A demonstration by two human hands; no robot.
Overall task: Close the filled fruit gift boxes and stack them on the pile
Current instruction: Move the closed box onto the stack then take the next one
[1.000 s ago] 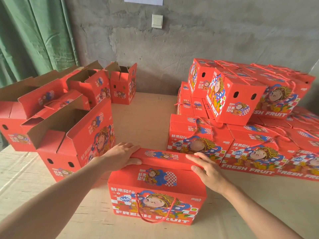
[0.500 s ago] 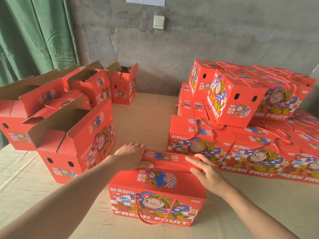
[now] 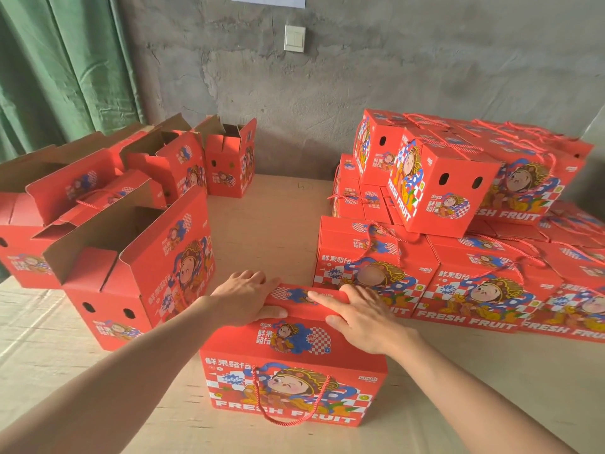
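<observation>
So this one's roughly mid-job, I'd say. The pile (image 3: 442, 198) on the right side of the bench (image 3: 268, 231) already has a good bunch of closed boxes, a bottom row with more stacked on top, one of them sitting a bit skewed. Over on the left there are at least four open boxes (image 3: 131, 273) with their flaps up, so those are left to do. I can't see inside them, so no idea whether they're filled.

The gift box (image 3: 294, 371) being worked on stands upright near the front of the bench, between the open ones and the pile, just in front of the pile's nearest bottom box. Its long axis runs left to right across the view. The big printed face with FRESH FRUIT points at the person, and the rope handle (image 3: 288, 411) hangs down over that face.

It looks all but closed. The top flap (image 3: 304, 298) is folded down along the ridge. The left hand (image 3: 245, 299) grips the flap's left end, fingers over the far side and thumb along the near edge. The right hand (image 3: 357, 319) lies flat with straight fingers pressing on the flap's right part. My guess is it just needs tucking in, and it's not yet lifted onto the pile.
</observation>
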